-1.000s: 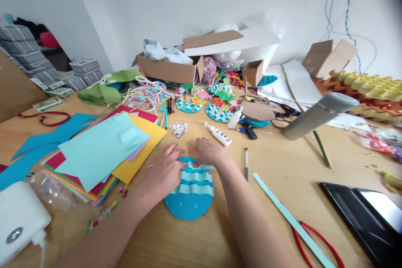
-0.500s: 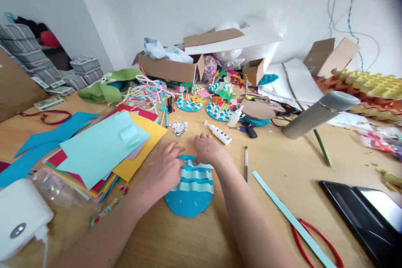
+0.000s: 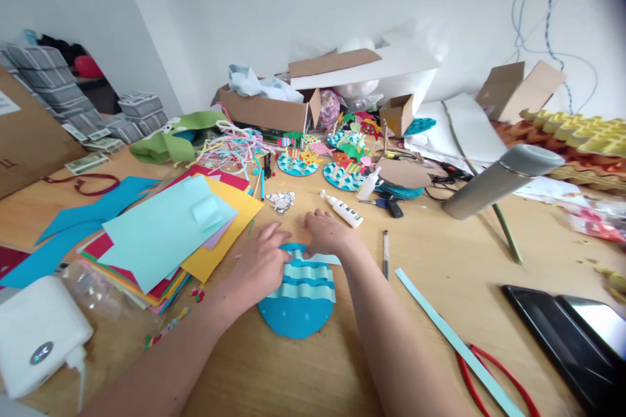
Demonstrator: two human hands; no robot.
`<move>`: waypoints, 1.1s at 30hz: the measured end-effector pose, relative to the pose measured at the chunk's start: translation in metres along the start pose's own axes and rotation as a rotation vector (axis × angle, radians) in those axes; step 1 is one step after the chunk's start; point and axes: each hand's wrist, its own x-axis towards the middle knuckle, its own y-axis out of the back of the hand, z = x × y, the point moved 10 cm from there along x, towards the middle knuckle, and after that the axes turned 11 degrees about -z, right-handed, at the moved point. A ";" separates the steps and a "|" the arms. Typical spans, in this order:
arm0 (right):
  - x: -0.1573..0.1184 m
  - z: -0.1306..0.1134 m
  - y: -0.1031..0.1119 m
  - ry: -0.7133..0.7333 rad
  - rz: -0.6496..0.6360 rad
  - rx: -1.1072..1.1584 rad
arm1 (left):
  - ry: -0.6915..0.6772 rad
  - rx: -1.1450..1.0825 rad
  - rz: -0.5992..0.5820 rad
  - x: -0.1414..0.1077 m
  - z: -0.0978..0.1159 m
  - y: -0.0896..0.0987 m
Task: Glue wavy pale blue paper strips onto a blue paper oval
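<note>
A round blue paper disc (image 3: 296,320) lies on the table, with wavy light-blue paper strips (image 3: 308,292) across its middle. At the top edge of the disc, another light-blue strip (image 3: 327,259) sticks out past the right rim. My left hand (image 3: 261,262) rests over the disc's left side, fingers bent and closed at the strip's left part. Closed over the upper right, my right hand (image 3: 327,234) presses its thumb onto the same strip. Both hands partly hide the strip. Beyond them lie a white glue bottle (image 3: 346,212) and a fish cutout (image 3: 281,201).
Coloured paper sheets (image 3: 161,234) are stacked at left, near a white device (image 3: 42,339). At right are a pen (image 3: 386,254), red-handled scissors (image 3: 506,374) under a long paper strip (image 3: 452,337), a black tray (image 3: 548,332) and a grey flask (image 3: 493,186). Finished discs (image 3: 297,166) stand behind.
The view has shifted slightly, so things appear a little further right. Both hands stay at the upper strip, with only slight finger movement. The disc keeps its place.
</note>
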 end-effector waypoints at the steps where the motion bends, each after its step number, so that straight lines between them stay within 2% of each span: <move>1: 0.000 0.000 0.000 0.007 0.000 0.001 | -0.004 0.001 0.001 0.000 0.000 0.000; 11: 0.003 -0.002 -0.003 -0.047 0.010 0.020 | -0.011 0.001 -0.016 0.000 0.002 0.001; 16: -0.003 -0.001 0.002 -0.006 0.026 0.049 | 0.003 -0.140 0.033 -0.001 -0.018 0.008; 20: -0.011 0.012 0.003 0.070 0.046 0.111 | 0.036 -0.158 0.099 -0.002 -0.031 0.020; 22: -0.016 0.024 0.000 0.080 0.049 0.143 | 0.035 -0.160 0.121 -0.004 -0.025 0.024; 26: -0.029 0.045 -0.011 0.081 0.041 0.189 | 0.008 -0.127 0.105 -0.008 0.007 0.019; 30: -0.036 0.052 -0.021 0.104 0.051 0.206 | 0.001 -0.048 0.121 -0.009 0.034 0.014; 33: -0.033 0.051 -0.025 0.134 0.068 0.201 | -0.016 0.010 0.152 -0.008 0.043 0.016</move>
